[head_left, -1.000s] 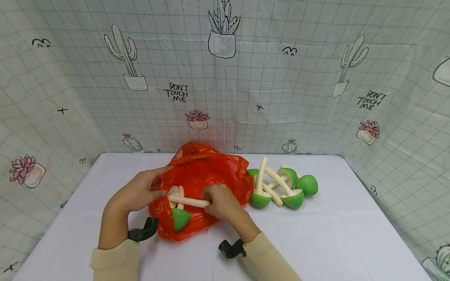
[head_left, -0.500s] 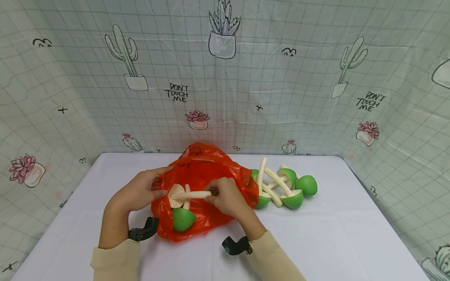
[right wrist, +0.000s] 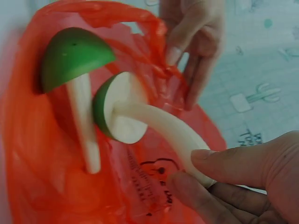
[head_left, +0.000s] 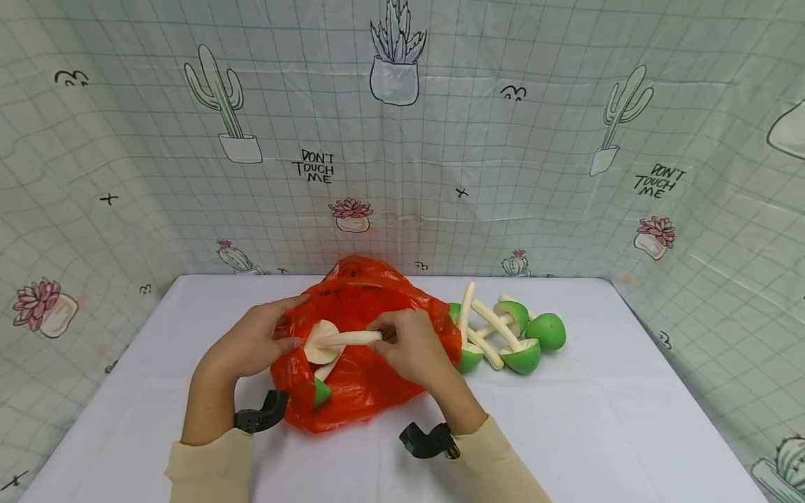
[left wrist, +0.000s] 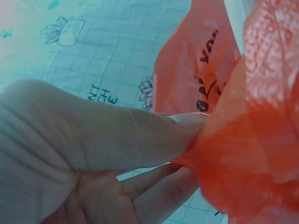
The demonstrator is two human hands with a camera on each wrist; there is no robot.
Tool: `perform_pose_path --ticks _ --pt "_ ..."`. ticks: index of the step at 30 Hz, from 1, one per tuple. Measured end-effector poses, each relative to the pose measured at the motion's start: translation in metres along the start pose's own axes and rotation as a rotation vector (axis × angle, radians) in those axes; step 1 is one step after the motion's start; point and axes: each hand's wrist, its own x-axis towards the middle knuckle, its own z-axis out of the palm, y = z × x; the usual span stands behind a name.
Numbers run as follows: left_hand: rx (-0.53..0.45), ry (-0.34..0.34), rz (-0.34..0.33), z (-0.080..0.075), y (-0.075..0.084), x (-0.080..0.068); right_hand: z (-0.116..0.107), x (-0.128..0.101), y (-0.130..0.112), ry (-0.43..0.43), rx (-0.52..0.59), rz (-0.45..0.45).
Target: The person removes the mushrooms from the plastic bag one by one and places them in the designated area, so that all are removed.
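Note:
A red plastic bag (head_left: 371, 377) lies on the table with its mouth spread. At its left edge my left hand (head_left: 251, 342) pinches the plastic between thumb and fingers, as the left wrist view (left wrist: 117, 140) also shows. My right hand (head_left: 409, 346) pinches the stem end of a toy mushroom (right wrist: 163, 123) with a cream stem and green cap. That mushroom's cap points left, over the bag's opening. Beside it in the bag lies another green-capped mushroom (right wrist: 77, 60), partly hidden in the head view.
Several more green-capped mushrooms (head_left: 522, 358) lie in a loose pile right of the bag, touching or close to its edge. The white table (head_left: 604, 426) backs onto a hanging cloth (head_left: 440, 140) printed with cacti.
My right hand has lifted the mushroom slightly up and to the right, turning its cap into view. The second mushroom has shifted in the bag. My left hand keeps its hold.

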Motion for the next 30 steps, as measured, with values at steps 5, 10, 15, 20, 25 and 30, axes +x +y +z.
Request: perform_pose_path --ticks 5,10,15,20,25,30 --pt "-0.007 0.007 0.000 0.001 0.001 -0.001 -0.011 -0.005 -0.003 0.010 -0.001 -0.016" --pt "-0.016 0.009 -0.013 0.003 0.002 -0.002 -0.022 -0.009 -0.004 0.029 -0.018 -0.023" --pt "0.013 0.022 -0.032 0.002 0.003 -0.001 -0.033 -0.013 -0.005 0.043 -0.007 -0.017" --pt "0.024 0.036 -0.034 0.001 0.004 -0.001 -0.041 -0.014 -0.006 0.082 0.020 -0.012" --pt "0.028 0.045 -0.055 0.000 0.005 -0.001 -0.047 -0.016 -0.004 0.129 0.029 0.003" --pt "0.038 0.052 -0.069 -0.001 0.007 -0.002 -0.056 -0.019 -0.004 0.153 0.104 -0.013"
